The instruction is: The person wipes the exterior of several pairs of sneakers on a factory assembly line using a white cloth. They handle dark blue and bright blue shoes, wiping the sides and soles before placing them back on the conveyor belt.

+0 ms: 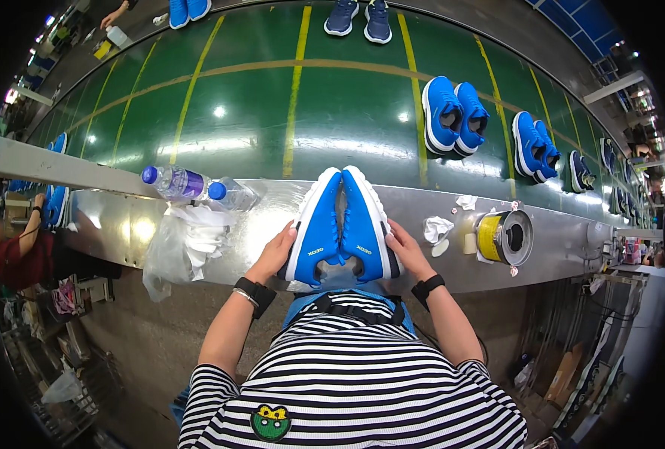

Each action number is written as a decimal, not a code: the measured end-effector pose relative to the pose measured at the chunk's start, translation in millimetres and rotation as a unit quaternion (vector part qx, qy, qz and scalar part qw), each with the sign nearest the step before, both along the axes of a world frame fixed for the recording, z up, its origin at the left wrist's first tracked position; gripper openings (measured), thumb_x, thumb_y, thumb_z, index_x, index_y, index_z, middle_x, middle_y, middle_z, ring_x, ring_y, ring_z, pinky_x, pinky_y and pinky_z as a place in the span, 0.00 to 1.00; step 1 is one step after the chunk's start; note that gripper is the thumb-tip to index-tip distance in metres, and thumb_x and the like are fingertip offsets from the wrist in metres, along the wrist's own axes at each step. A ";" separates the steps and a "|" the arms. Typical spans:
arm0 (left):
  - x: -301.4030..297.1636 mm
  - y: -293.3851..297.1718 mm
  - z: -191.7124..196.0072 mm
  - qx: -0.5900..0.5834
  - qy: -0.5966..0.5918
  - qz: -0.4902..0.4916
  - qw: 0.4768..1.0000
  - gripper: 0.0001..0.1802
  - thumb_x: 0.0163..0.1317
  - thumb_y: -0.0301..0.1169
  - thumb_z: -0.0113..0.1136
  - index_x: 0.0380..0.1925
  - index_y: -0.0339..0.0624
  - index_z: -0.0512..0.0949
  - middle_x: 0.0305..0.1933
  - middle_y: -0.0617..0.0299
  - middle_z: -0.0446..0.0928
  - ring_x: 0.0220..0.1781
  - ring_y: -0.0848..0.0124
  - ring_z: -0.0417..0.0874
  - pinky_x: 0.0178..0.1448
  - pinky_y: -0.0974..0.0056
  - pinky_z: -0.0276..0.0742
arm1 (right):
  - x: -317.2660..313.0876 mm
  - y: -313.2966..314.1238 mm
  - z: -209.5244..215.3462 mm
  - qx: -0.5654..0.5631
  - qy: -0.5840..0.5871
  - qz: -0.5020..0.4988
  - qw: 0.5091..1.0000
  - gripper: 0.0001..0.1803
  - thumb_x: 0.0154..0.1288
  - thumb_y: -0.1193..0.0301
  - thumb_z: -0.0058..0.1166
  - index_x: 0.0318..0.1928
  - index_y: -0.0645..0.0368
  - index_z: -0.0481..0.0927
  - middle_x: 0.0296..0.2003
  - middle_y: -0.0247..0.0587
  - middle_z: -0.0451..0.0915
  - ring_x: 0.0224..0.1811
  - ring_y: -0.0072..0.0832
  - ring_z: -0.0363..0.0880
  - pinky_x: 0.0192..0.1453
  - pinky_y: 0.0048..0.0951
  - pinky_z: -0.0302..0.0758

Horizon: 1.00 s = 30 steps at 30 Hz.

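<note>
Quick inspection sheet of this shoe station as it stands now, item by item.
Surface: steel ledge beside green conveyor belt.
Job's things: blue shoe pair pressed together on ledge.
Clutter: two water bottles, white plastic bag, yellow tape roll, crumpled paper.
Grippers: left hand and right hand flank the pair, each with a dark wristband.
Cables: nothing seen.
Surroundings: more blue shoe pairs on belt; co-worker's sleeve at left.
</note>
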<state>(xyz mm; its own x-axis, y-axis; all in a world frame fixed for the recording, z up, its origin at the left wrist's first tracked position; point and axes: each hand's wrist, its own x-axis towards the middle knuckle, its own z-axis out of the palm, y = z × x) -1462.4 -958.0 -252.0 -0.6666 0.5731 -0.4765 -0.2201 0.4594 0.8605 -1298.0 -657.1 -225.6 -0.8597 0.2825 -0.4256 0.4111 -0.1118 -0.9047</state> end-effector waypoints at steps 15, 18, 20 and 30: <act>-19.4 5.6 57.1 -0.002 -0.103 0.023 0.994 0.36 0.72 0.53 0.33 0.55 0.27 0.70 0.54 0.49 0.76 0.54 0.67 0.75 0.61 0.66 0.67 | -32.6 -1.1 48.8 -0.099 -0.058 -0.028 0.993 0.20 0.67 0.70 0.51 0.59 0.58 0.73 0.44 0.32 0.77 0.44 0.17 0.73 0.50 0.22 0.70; -23.5 13.0 66.8 -0.003 -0.127 0.021 0.992 0.34 0.73 0.51 0.34 0.59 0.27 0.67 0.58 0.46 0.72 0.59 0.64 0.72 0.65 0.65 0.64 | -37.7 -3.2 45.0 0.063 -0.040 0.086 0.994 0.35 0.61 0.60 0.58 0.65 0.60 0.63 0.52 0.46 0.73 0.54 0.32 0.71 0.61 0.32 0.66; -20.9 14.2 64.0 -0.008 -0.098 0.018 0.995 0.34 0.73 0.50 0.33 0.59 0.28 0.67 0.58 0.44 0.73 0.60 0.61 0.73 0.65 0.64 0.64 | -40.7 -17.5 54.4 0.244 -0.039 0.149 0.957 0.46 0.55 0.54 0.63 0.68 0.62 0.57 0.56 0.55 0.69 0.60 0.41 0.68 0.65 0.37 0.62; -21.5 10.9 50.9 -0.031 -0.038 0.006 0.999 0.33 0.73 0.51 0.33 0.61 0.32 0.67 0.59 0.42 0.72 0.63 0.55 0.71 0.67 0.63 0.62 | -32.5 -9.0 51.8 -0.019 -0.068 0.058 0.996 0.53 0.48 0.61 0.70 0.70 0.64 0.53 0.66 0.57 0.60 0.69 0.39 0.58 0.69 0.34 0.57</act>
